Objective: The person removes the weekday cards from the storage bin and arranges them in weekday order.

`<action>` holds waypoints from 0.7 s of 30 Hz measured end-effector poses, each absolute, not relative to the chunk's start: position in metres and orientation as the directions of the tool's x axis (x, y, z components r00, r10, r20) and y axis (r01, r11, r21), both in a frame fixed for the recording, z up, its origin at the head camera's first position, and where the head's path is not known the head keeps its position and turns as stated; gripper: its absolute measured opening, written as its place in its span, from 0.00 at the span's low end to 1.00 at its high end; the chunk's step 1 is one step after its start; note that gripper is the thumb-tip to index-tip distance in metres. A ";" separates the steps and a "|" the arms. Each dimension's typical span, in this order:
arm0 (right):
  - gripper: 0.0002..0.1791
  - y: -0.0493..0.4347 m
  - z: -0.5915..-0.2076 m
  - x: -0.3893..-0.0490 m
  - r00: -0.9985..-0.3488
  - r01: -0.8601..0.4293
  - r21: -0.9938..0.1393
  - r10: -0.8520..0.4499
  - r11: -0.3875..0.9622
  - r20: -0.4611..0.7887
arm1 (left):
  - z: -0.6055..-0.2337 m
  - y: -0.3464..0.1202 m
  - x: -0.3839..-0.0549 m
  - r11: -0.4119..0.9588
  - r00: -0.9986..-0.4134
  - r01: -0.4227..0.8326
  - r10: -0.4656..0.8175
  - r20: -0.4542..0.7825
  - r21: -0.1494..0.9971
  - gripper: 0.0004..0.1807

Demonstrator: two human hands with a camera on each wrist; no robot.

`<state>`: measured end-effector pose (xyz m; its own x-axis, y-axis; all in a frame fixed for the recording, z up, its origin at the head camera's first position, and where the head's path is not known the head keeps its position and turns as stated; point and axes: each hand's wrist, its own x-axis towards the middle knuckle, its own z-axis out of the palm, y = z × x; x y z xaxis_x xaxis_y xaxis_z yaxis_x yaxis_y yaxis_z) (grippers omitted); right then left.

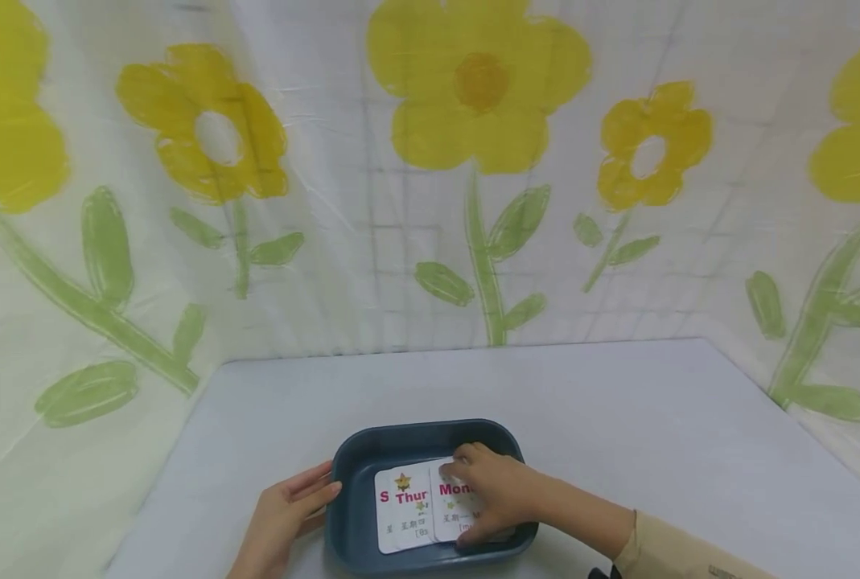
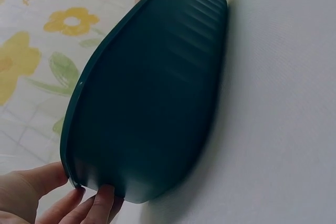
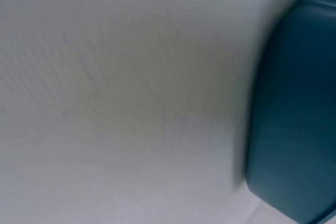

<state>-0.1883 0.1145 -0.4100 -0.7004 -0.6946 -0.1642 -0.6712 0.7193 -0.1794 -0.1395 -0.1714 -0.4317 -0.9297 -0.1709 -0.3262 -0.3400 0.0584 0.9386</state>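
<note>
A dark teal tray (image 1: 353, 523) with rounded corners holds several white word cards. A card reading "Thur" (image 1: 411, 515) lies at the left, overlapping one of which only an "S" shows. To its right is a card starting "Mon" (image 1: 447, 515). My right hand (image 1: 498, 489) reaches into the tray and spans this card, fingers at its upper edge and thumb near its lower edge, hiding its right part. My left hand (image 1: 288, 511) pinches the tray's left end, thumb at the rim and fingers against the outer wall, as the left wrist view also shows.
The tray sits near the front of a white table (image 1: 618, 426). Behind the table hangs a pale curtain (image 1: 328, 265) printed with yellow flowers. A small black object (image 1: 603, 573) shows at the bottom edge below the right sleeve (image 1: 679, 551).
</note>
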 end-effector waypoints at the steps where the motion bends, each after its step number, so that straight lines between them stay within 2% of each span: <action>1: 0.45 0.114 -0.409 -0.189 -0.698 -0.674 -0.183 -0.698 0.716 -0.160 | -0.432 -0.172 -0.140 0.063 -0.929 -0.341 -0.171 -0.327 0.938 0.35; 15: 0.45 0.114 -0.398 -0.195 -0.643 -0.725 -0.252 -0.761 0.640 -0.084 | -0.433 -0.171 -0.139 0.047 -0.929 -0.338 -0.173 -0.326 0.940 0.36; 21: 0.46 0.113 -0.393 -0.193 -0.639 -0.733 -0.253 -0.767 0.632 -0.064 | -0.431 -0.171 -0.137 0.047 -0.928 -0.337 -0.183 -0.324 0.940 0.36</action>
<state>-0.1933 0.1131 -0.3934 -0.6387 -0.7668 -0.0641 -0.7328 0.6315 -0.2532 -0.1369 -0.1706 -0.4311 -0.9283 -0.1832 -0.3235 -0.3370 0.0469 0.9404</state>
